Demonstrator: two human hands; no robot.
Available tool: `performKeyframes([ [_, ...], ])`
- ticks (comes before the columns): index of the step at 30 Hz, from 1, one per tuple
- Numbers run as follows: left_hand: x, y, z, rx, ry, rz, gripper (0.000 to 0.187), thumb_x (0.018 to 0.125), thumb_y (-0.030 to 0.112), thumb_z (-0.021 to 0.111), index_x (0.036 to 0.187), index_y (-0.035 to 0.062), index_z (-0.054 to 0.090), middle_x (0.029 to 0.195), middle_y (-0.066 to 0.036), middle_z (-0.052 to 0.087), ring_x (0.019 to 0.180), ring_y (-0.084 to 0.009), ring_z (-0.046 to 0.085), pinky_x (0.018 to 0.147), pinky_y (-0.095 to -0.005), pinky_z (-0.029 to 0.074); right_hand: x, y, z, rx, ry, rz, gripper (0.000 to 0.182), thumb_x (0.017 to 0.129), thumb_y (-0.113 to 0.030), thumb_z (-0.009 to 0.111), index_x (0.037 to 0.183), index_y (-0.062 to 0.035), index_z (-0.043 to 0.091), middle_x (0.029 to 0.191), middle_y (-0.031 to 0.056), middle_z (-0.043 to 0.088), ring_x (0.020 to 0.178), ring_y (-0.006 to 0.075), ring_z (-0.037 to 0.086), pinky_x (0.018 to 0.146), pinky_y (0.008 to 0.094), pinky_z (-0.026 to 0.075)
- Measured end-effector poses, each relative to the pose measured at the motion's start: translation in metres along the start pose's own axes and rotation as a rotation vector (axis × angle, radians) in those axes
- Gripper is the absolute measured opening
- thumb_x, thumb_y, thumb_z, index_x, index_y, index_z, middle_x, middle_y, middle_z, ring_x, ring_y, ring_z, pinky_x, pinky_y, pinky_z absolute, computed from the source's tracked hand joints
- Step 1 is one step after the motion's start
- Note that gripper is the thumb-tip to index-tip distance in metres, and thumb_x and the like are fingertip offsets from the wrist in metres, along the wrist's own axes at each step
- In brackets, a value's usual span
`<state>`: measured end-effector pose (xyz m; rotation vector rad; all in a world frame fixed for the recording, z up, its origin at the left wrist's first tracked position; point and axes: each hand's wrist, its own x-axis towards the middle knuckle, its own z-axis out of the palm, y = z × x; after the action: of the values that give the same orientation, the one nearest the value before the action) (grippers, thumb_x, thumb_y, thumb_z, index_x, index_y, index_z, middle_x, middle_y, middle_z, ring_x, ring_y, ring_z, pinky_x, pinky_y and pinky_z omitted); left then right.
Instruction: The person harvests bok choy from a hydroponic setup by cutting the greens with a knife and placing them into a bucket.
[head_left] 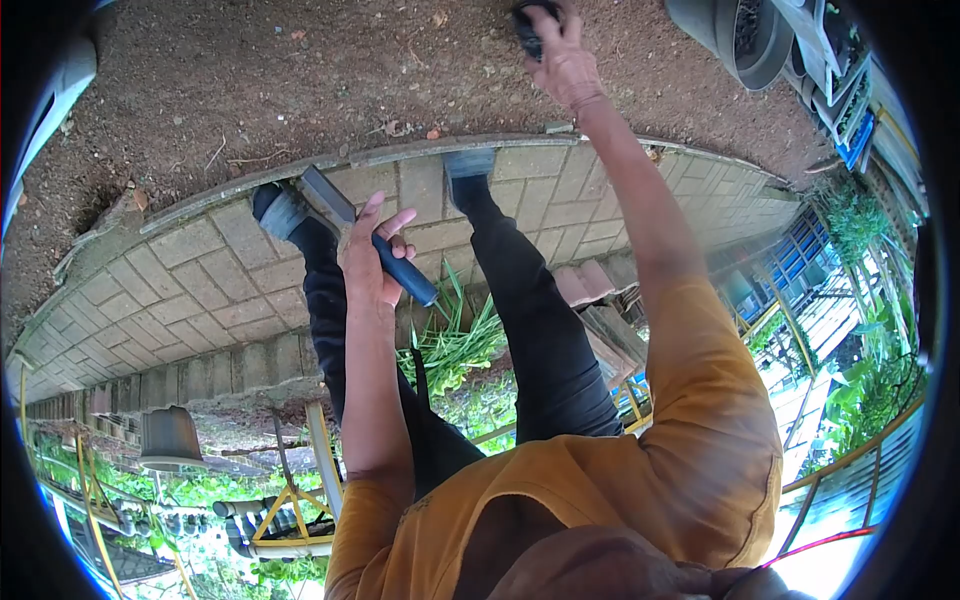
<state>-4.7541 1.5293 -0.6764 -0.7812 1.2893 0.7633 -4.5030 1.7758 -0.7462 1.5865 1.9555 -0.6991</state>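
Brick path point(230, 240), seen from above with the person's two hands at work. Over the path we find the left hand point(365, 250) grasping a tool point(406, 271); its blue handle crosses the palm, some fingers loosely extended, and its flat grey blade points toward the path's far edge. Beyond that edge, over the bare soil point(300, 70), we see the right hand point(570, 65) with its fingers closed about a black object point(528, 35), which is too blurred for us to identify with confidence. Two shoes point(468, 163) stand at the far edge of the path, below black trousers point(525, 290). Beyond the path, toward its right end, we note grey pots point(715, 40); on the near side lie a clump of grass point(465, 340) and, farther left, a brown flowerpot point(170, 437).
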Motion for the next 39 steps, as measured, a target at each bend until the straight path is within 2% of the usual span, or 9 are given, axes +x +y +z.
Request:
performKeyframes([
  [3, 0.001, 0.002, 0.000, -0.022, -0.011, 0.002, 0.032, 0.099, 0.025, 0.046, 0.128, 0.0111, 0.053, 0.099, -0.022, 0.067, 0.049, -0.0113, 0.047, 0.055, -0.0311, 0.047, 0.035, 0.033, 0.006, -0.196, -0.020, -0.240, 0.064, 0.088, -0.015, 0.059, 0.146, -0.0229, 0.033, 0.157, 0.0274, 0.003, 0.119, 0.0382, 0.050, 0.105, 0.0469, 0.037],
  [5, 0.000, 0.006, 0.002, -0.017, -0.025, 0.028, 0.032, 0.099, 0.024, 0.048, 0.128, 0.0109, 0.053, 0.100, -0.022, 0.067, 0.049, -0.0115, 0.047, 0.054, -0.0310, 0.047, 0.072, 0.065, 0.022, -0.408, 0.214, -0.384, 0.060, 0.090, -0.021, 0.059, 0.145, -0.0192, 0.035, 0.157, 0.0261, 0.012, 0.106, 0.0381, 0.060, 0.103, 0.0466, 0.040],
  [6, -0.003, 0.007, 0.002, -0.018, -0.028, 0.040, 0.033, 0.098, 0.024, 0.050, 0.127, 0.0107, 0.053, 0.100, -0.022, 0.067, 0.049, -0.0115, 0.048, 0.054, -0.0309, 0.047, 0.056, 0.029, -0.026, -0.075, 0.257, -0.030, 0.058, 0.092, -0.031, 0.060, 0.144, -0.0153, 0.038, 0.153, 0.0221, 0.028, 0.110, 0.0404, 0.058, 0.106, 0.0499, 0.037],
  [9, -0.005, 0.009, 0.001, -0.011, -0.039, 0.071, 0.036, 0.095, 0.025, 0.057, 0.127, 0.0092, 0.054, 0.101, -0.022, 0.067, 0.049, -0.0097, 0.048, 0.052, -0.0289, 0.047, 0.040, 0.022, -0.005, -0.214, -0.091, -0.178, 0.082, 0.070, -0.019, 0.079, 0.138, -0.0265, 0.033, 0.121, 0.0284, 0.046, 0.103, 0.0460, 0.060, 0.086, 0.0485, 0.054],
  [13, -0.015, 0.007, -0.004, 0.023, -0.130, 0.032, 0.041, 0.092, 0.027, 0.063, 0.127, 0.0090, 0.053, 0.105, -0.020, 0.066, 0.047, -0.0058, 0.044, 0.048, -0.0226, 0.045, -0.089, -0.076, -0.070, 0.771, -0.373, -0.190, 0.085, 0.058, -0.011, 0.080, 0.134, -0.0147, 0.042, 0.122, 0.0103, 0.053, 0.116, 0.0307, 0.052, 0.105, 0.0390, 0.042],
  [16, -0.074, 0.008, 0.009, -0.130, -0.166, -0.079, 0.030, 0.093, 0.031, 0.063, 0.117, 0.0127, 0.057, 0.091, -0.009, 0.066, 0.045, -0.0012, 0.040, 0.045, -0.0164, 0.043, -0.170, -0.122, -0.112, 1.267, -0.745, -0.187, 0.091, 0.054, 0.000, 0.080, 0.136, -0.0081, 0.041, 0.125, 0.0108, 0.053, 0.118, 0.0252, 0.053, 0.106, 0.0366, 0.040],
  [22, -0.186, 0.003, -0.011, -0.210, -0.336, -0.060, 0.011, 0.091, 0.018, 0.068, 0.089, 0.0136, 0.058, 0.073, 0.002, 0.056, 0.039, -0.0067, 0.042, 0.040, -0.0248, 0.039, -0.256, -0.167, -0.181, 1.562, -0.954, -0.249, 0.091, 0.055, 0.011, 0.076, 0.137, -0.0063, 0.040, 0.125, 0.0100, 0.053, 0.120, 0.0225, 0.052, 0.105, 0.0356, 0.040],
  [30, -0.331, -0.001, -0.020, -0.311, -0.445, 0.236, 0.018, 0.086, 0.013, 0.072, 0.098, 0.0129, 0.058, 0.063, 0.004, 0.053, 0.039, -0.0052, 0.042, 0.040, -0.0228, 0.038, -0.355, -0.227, -0.287, 1.269, -0.809, -0.531, 0.087, 0.058, 0.004, 0.080, 0.135, -0.0062, 0.041, 0.119, 0.0076, 0.056, 0.112, 0.0189, 0.055, 0.098, 0.0353, 0.045],
  [39, -0.467, 0.036, -0.106, -0.253, -0.462, 0.699, 0.062, 0.077, 0.010, 0.079, 0.132, -0.0026, 0.052, 0.081, -0.003, 0.065, 0.040, -0.0048, 0.043, 0.040, -0.0210, 0.038, -0.427, -0.392, -0.345, 1.150, 0.055, -0.820, 0.087, 0.061, -0.009, 0.084, 0.134, -0.0058, 0.037, 0.116, 0.0107, 0.054, 0.104, 0.0203, 0.057, 0.091, 0.0359, 0.048],
])
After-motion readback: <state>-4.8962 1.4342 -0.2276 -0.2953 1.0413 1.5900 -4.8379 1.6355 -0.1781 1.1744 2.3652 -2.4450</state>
